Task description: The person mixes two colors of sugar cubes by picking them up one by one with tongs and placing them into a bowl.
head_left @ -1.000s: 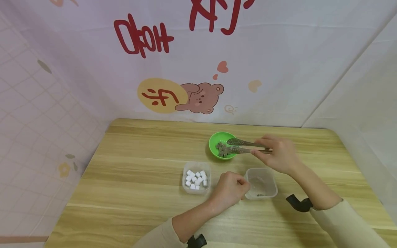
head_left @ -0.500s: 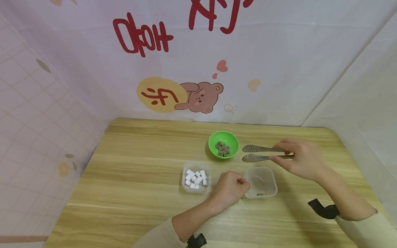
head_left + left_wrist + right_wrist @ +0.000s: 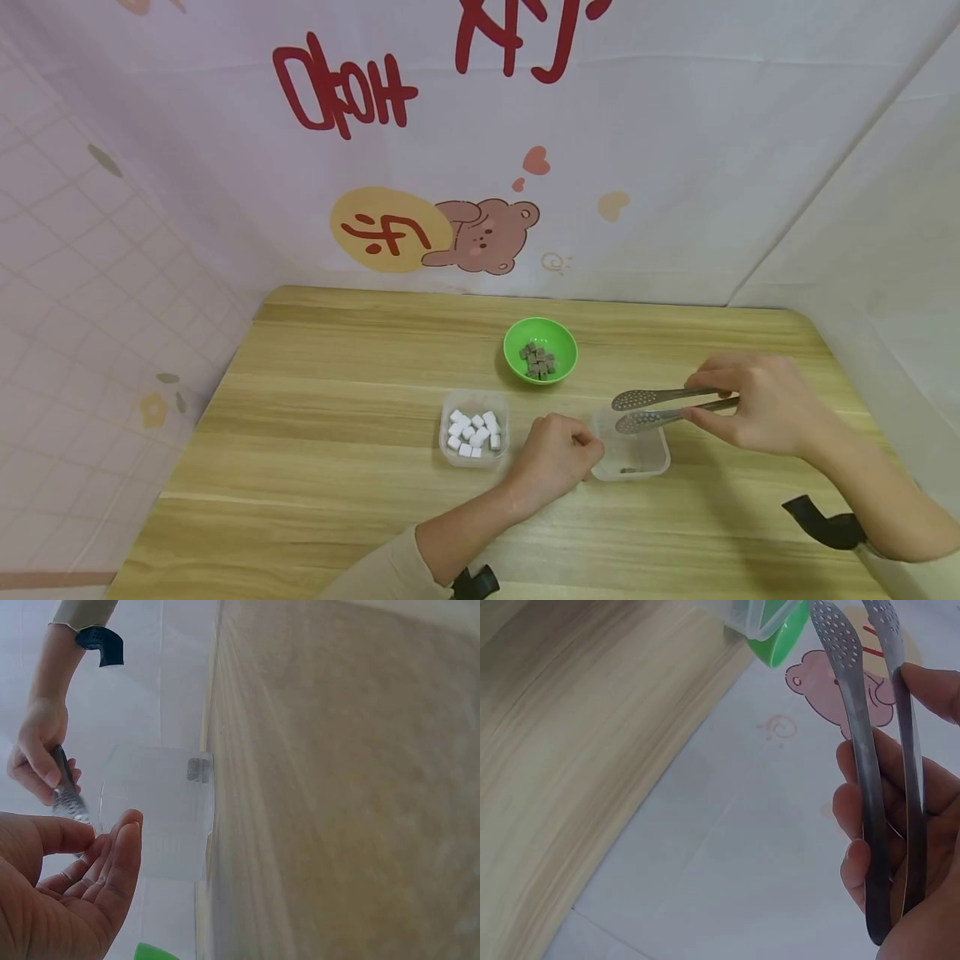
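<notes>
My right hand (image 3: 757, 404) holds metal tongs (image 3: 866, 750) with perforated tips, thumb on one arm and fingers round the other. The tips stand apart over a clear plastic container (image 3: 645, 462), with nothing seen between them. Through the container's wall a small dark piece (image 3: 198, 769) shows at the bottom. My left hand (image 3: 558, 454) is at the container's left side, thumb and fingers pinching its rim. Behind and to the left sits a green bowl (image 3: 567, 337) with several brown cubes (image 3: 538, 364) in it.
Left of my left hand, a second clear container (image 3: 447, 457) holds several white cubes (image 3: 476, 433). Everything stands on a wood-grain table (image 3: 322, 400). A printed white cloth (image 3: 660, 150) hangs behind the table, and pale walls close both sides.
My right hand has drawn the tongs from over the green bowl rightward, then toward me, and they now hover over the clear container. My left hand has stayed at the container.
</notes>
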A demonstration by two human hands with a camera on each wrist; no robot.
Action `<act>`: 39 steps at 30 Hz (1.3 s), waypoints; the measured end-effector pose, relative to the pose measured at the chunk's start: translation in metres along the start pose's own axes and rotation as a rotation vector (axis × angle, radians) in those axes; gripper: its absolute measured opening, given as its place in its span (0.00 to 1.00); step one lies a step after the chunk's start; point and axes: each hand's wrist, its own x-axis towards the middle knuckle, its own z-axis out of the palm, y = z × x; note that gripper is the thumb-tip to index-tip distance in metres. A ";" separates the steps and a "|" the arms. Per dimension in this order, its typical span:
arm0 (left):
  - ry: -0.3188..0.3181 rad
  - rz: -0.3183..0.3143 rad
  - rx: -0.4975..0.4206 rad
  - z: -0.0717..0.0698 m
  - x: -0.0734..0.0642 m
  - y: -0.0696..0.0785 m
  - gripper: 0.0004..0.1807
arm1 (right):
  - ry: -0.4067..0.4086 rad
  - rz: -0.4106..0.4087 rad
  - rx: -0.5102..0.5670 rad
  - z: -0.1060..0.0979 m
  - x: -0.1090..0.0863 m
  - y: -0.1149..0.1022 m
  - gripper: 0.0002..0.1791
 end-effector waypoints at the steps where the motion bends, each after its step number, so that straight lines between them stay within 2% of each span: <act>1: 0.000 -0.003 -0.001 0.000 0.000 0.000 0.10 | -0.014 0.000 -0.010 -0.001 0.000 -0.001 0.15; 15: 0.005 -0.001 -0.001 0.000 0.000 -0.001 0.11 | -0.195 -0.071 -0.102 -0.001 0.006 -0.009 0.14; 31: 0.006 0.025 0.008 0.000 0.001 0.000 0.10 | -0.430 -0.066 -0.071 0.005 0.022 -0.021 0.11; 39: 0.016 0.019 -0.008 0.000 0.001 -0.001 0.10 | -0.462 -0.104 -0.083 0.009 0.025 -0.030 0.12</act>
